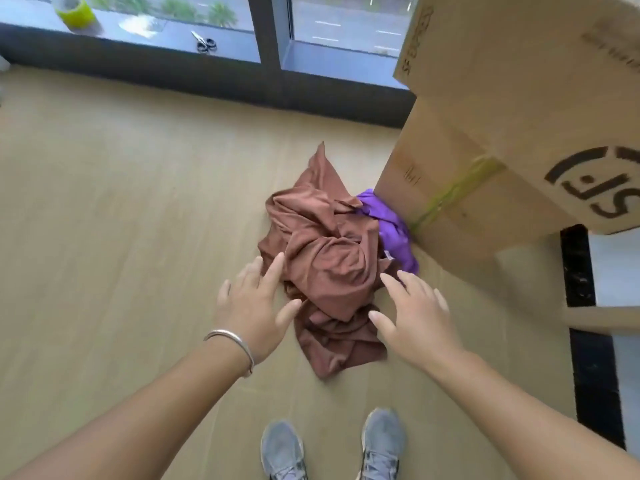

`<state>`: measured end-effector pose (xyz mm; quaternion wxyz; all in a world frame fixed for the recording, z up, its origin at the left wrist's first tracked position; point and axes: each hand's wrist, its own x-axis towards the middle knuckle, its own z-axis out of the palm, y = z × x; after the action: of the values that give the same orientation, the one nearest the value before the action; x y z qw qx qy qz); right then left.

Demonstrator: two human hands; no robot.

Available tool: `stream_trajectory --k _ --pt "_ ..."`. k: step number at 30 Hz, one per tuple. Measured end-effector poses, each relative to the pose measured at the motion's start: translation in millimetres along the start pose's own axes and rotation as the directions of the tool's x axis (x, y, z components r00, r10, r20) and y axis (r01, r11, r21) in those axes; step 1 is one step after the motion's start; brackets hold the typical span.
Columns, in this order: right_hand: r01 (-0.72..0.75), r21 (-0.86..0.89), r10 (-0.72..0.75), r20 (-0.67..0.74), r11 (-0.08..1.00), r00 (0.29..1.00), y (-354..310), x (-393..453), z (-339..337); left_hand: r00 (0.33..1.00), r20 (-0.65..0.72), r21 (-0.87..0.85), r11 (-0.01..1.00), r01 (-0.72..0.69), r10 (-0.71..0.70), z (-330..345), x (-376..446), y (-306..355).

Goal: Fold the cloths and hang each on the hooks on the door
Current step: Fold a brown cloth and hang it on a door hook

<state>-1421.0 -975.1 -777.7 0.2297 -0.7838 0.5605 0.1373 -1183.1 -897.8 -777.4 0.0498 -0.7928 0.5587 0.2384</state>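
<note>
The left hand (254, 299) is reaching with fingers spread and holding nothing at the left edge of the crumpled brown cloth (325, 261), which is lying on the floor (121, 202) with a purple cloth (391, 226) tucked against the cardboard box (467, 188). The right hand (412, 313), likewise spread and empty, is hovering at the heap's right edge; this looks like the pick-up before folding, so the next move is calling for gripping one cloth and lifting it free

Both hands over a heap of cloth on the floor.

Left hand (254, 306) and right hand (412, 315), fingers spread, flank a crumpled brown cloth (325, 261); purple cloth (391, 226) beside it, touching the lower of two stacked cardboard boxes (485, 188). Grey shoes (332, 448) at the bottom edge. Scissors (204, 43) and a green tape roll (74, 10) on the window sill (166, 43).
</note>
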Motion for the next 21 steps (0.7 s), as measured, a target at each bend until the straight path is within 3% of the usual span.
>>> stream_trajectory --k 4,9,13,15,18,21 --pt "0.053 -0.05 -0.055 -0.026 0.997 0.998 25.4 87.0 101.0 0.999 0.032 -0.009 1.0 0.011 -0.011 107.4 71.9 -17.5" --pt "0.145 -0.126 -0.162 -0.142 0.981 0.976 51.2 203.4 173.8 0.997 -0.066 -0.034 0.998 -0.05 0.047 184.5 183.2 -29.5" --pt "0.152 -0.204 -0.21 -0.298 0.967 0.931 72.9 294.1 188.3 0.973 -0.172 -0.012 0.988 -0.157 0.152 207.3 270.7 -29.2" --pt "0.057 -0.205 -0.131 -0.372 0.977 0.919 84.7 329.0 187.5 0.959 -0.202 0.092 0.979 -0.182 0.197 212.9 302.6 -23.7" --pt "-0.09 -0.159 0.032 -0.335 0.983 0.942 101.0 353.6 190.0 0.948 -0.193 0.237 0.95 -0.204 0.251 216.5 325.2 -18.4" --pt "0.055 -0.098 -0.088 -0.375 0.994 0.923 118.2 339.2 196.2 0.927 -0.212 0.134 0.949 -0.285 0.308 210.9 317.4 -25.4"
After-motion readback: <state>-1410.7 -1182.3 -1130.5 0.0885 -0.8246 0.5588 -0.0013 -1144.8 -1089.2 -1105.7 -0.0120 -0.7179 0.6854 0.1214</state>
